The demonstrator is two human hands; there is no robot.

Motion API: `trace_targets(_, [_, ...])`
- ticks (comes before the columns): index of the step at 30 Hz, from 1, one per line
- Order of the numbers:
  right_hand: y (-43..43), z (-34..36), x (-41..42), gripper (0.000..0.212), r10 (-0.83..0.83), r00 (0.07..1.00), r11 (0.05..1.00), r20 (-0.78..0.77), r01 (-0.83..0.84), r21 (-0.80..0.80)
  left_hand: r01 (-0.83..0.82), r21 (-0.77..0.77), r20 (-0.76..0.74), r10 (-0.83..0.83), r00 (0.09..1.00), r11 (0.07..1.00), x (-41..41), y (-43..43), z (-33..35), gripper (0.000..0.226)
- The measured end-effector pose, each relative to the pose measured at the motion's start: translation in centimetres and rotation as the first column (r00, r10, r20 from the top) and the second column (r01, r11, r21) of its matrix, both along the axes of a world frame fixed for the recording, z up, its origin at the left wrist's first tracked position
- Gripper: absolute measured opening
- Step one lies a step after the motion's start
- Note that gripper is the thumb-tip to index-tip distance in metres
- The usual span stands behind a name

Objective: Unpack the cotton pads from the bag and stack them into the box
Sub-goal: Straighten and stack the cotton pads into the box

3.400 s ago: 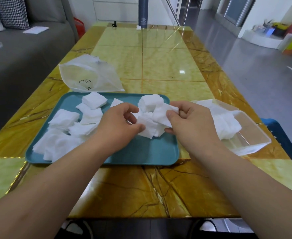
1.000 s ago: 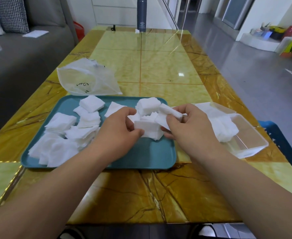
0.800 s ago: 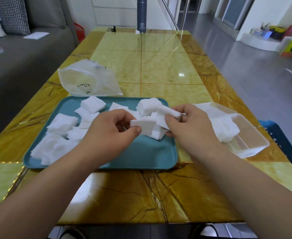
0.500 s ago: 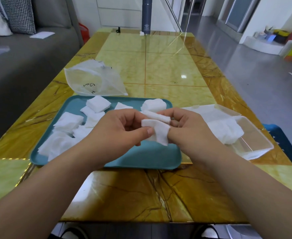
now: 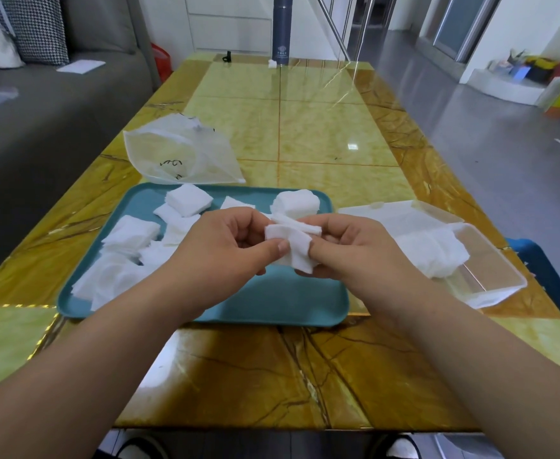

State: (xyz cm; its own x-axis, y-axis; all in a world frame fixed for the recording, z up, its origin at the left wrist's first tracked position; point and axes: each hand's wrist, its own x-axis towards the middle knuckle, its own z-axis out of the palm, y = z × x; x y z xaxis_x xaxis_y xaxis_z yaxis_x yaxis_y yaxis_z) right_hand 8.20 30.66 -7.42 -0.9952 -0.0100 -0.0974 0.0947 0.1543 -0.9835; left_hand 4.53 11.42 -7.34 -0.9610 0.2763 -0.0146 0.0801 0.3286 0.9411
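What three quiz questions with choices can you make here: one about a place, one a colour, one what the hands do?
1. Where is the plastic bag? A. on the table, beyond the tray B. inside the box C. on the sofa
2. What colour is the tray? A. red B. teal C. black
3. What are the left hand and right hand doing? A. lying flat on the table B. pinching cotton pads C. shutting a lid
Answers: 1 A, it lies past the tray's far edge. 2 B, its bare floor is teal. 3 B, both thumbs press white pads.
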Motion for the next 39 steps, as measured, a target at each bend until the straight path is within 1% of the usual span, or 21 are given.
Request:
trace_targets(3, [0.2,0.1,-0.1,0.026,0.016,1.0,0.998,0.014,-0.015,-0.061,-0.015,0.008,0.01,0.015,1.0,1.0,0.1,0.1,-0.1,0.007])
trace_targets(6, [0.5,0.2,-0.1,0.04,0.054,0.998,0.99,0.018,-0.051,-0.129,-0.035,0.01,0.002,0.035,0.999,0.999,0.0,0.1,-0.2,0.009])
trace_targets(8, [0.3,-0.1,0.2,0.046,0.061,0.998,0.996,-0.01,-0.062,-0.056,-0.043,-0.008,-0.027,0.043,0.999,0.999,0.0,0.2,-0.2,0.012])
trace_targets(9, [0.1,-0.2,0.2,0.044,0.05,0.998,0.999,-0.03,-0.05,0.002,-0.048,-0.024,-0.052,0.047,0.998,0.999,0.0,0.3,-0.3,0.015])
trace_targets(11, [-0.3,-0.5,0.0,0.027,-0.01,0.998,0.996,-0.065,0.015,0.085,-0.069,-0.072,-0.085,0.063,0.994,0.995,0.0,0.4,-0.5,0.022])
trace_targets(12, [-0.3,-0.6,-0.1,0.021,-0.027,0.997,0.995,-0.066,0.034,0.097,-0.075,-0.087,-0.085,0.067,0.994,0.993,-0.1,0.4,-0.6,0.025])
trace_targets(13, [-0.3,-0.6,-0.1,0.021,-0.032,0.998,0.994,-0.058,0.038,0.099,-0.067,-0.089,-0.078,0.06,0.995,0.994,-0.1,0.3,-0.7,0.027])
trace_targets(15, [-0.4,-0.6,-0.1,0.025,-0.016,0.999,0.994,-0.034,0.02,0.109,-0.024,-0.066,-0.071,0.02,0.997,0.998,0.0,0.3,-0.7,0.023])
trace_targets(18, [-1.0,-0.9,0.1,0.03,-0.011,0.999,0.986,-0.031,0.016,0.168,0.03,-0.047,-0.087,-0.034,0.996,0.998,0.3,0.7,-0.6,0.008])
trace_targets(22, [-1.6,-1.1,0.2,0.034,-0.056,0.998,0.98,0.003,0.054,0.191,0.062,-0.039,-0.088,-0.065,0.994,0.997,0.5,1.6,-0.7,0.006])
trace_targets(25, [-1.0,-0.9,0.2,0.026,-0.119,0.991,0.974,-0.061,0.128,0.187,0.043,-0.038,-0.092,-0.046,0.995,0.998,-0.2,2.1,-1.3,0.018])
trace_targets(26, [-0.7,-0.8,0.1,0.022,-0.149,0.984,0.963,-0.102,0.168,0.211,0.004,-0.083,-0.097,-0.012,0.995,0.997,-0.6,2.1,-1.7,0.023])
trace_targets(28, [0.0,-0.7,-0.1,0.019,-0.214,0.965,0.94,-0.155,0.246,0.235,-0.102,-0.237,-0.127,0.074,0.989,0.966,-1.5,2.2,-2.8,0.037])
trace_targets(30, [0.4,-1.2,-0.4,0.019,-0.288,0.949,0.937,-0.129,0.307,0.166,-0.165,-0.328,-0.136,0.126,0.983,0.93,-2.2,2.3,-3.8,0.051])
trace_targets(32, [0.4,-1.5,-0.5,0.019,-0.361,0.929,0.926,-0.084,0.368,0.086,-0.163,-0.328,-0.112,0.132,0.985,0.93,-2.5,2.9,-4.4,0.058])
trace_targets(34, [0.3,-1.8,-0.8,0.018,-0.407,0.91,0.909,-0.078,0.412,0.064,-0.15,-0.312,-0.1,0.124,0.987,0.938,-2.7,3.5,-4.7,0.052])
trace_targets(36, [0.4,-1.9,-1.2,0.017,-0.436,0.895,0.895,-0.09,0.442,0.064,-0.137,-0.317,-0.107,0.108,0.988,0.939,-2.6,4.2,-4.8,0.04])
trace_targets(39, [0.3,-2.1,-1.4,0.017,-0.444,0.892,0.891,-0.087,0.45,0.067,-0.132,-0.301,-0.115,0.102,0.988,0.944,-2.3,4.8,-4.8,0.031])
